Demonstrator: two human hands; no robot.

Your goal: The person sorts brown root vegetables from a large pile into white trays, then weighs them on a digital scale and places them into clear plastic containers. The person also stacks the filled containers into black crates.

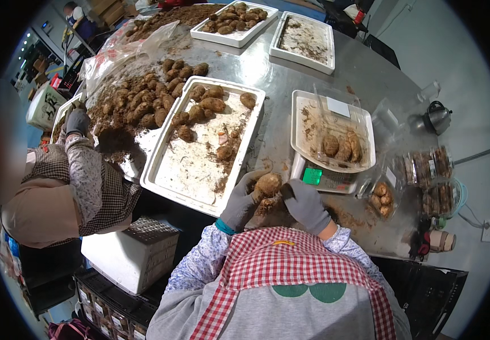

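My left hand [240,205], in a grey knit glove, grips a brown taro corm [269,184] above the table's near edge. Close to the corm's right side is my right hand [307,207], gloved too, its fingers curled; their inner side is hidden. A white foam tray [194,159] with several taro corms [212,104] and loose soil lies ahead of my left hand. Beyond my right hand stands a digital scale [329,182] with a lit green display. On its pan [302,142] rests an open clear plastic clamshell [344,125] holding a few corms [342,147].
A co-worker's gloved hand [77,122] is by the soil-covered corm heap [143,100] at left. Two more foam trays [237,41] [302,44] sit at the back. Packed clamshells [430,168] and a metal kettle [437,117] are at right. A white crate [130,255] stands lower left.
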